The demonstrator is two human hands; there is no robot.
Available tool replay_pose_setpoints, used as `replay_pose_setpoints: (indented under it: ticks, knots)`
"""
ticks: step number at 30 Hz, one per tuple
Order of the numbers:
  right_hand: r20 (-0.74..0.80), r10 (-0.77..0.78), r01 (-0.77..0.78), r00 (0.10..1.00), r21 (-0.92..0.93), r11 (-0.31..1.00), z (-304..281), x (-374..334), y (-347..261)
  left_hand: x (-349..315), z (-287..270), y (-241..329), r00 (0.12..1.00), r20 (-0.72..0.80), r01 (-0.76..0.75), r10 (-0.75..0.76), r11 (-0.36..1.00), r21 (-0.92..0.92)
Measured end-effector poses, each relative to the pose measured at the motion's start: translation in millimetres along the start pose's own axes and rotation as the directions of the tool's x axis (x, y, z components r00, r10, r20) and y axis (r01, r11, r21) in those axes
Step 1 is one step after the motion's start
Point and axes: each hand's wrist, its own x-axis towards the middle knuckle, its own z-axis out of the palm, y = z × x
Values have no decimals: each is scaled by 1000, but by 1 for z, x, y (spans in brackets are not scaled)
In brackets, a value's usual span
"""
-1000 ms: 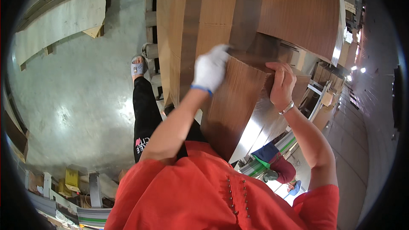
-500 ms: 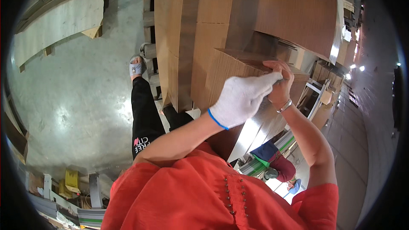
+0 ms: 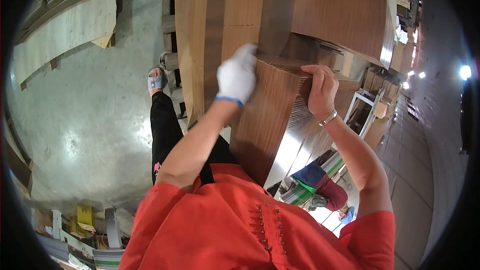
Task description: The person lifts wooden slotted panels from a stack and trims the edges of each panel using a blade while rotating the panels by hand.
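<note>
My left hand (image 3: 237, 77), in a white knitted glove with a blue cuff, is raised beside the stack of thin brown wood-grain sheets (image 3: 262, 120). Motion smears its fingers, and I see nothing held in it. My right hand (image 3: 322, 90) is bare, with a metal band at the wrist. Its fingers are bent over the corner edge of that stack, gripping the sheets there; the thumb is mostly hidden. The layered sheet edges show below the right hand.
Taller brown stacks (image 3: 340, 10) rise beyond, on a pallet (image 3: 169, 25) at their left. A pale board pile (image 3: 65, 25) lies at the far left across the grey floor (image 3: 90, 115). Another person (image 3: 320, 185) is bent over at the lower right, near a green-striped machine rail.
My left hand has moved left, away from my right hand, where the two were together at the stack's corner. My right hand has stayed near that corner.
</note>
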Motion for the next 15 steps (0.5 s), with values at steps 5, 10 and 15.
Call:
replay_pose_setpoints:
  ticks: [5,10,15]
  knots:
    - [-21,-53,54,998,24,998,3,2,12,-45,19,34,848,50,-525,527,849,-57]
    - [1,-23,23,1000,22,1000,3,6,2,27,11,-54,984,-178,-26,22,999,-22]
    - [8,12,-12,1000,-3,1000,-3,1,4,-39,14,26,945,291,-126,146,988,-86]
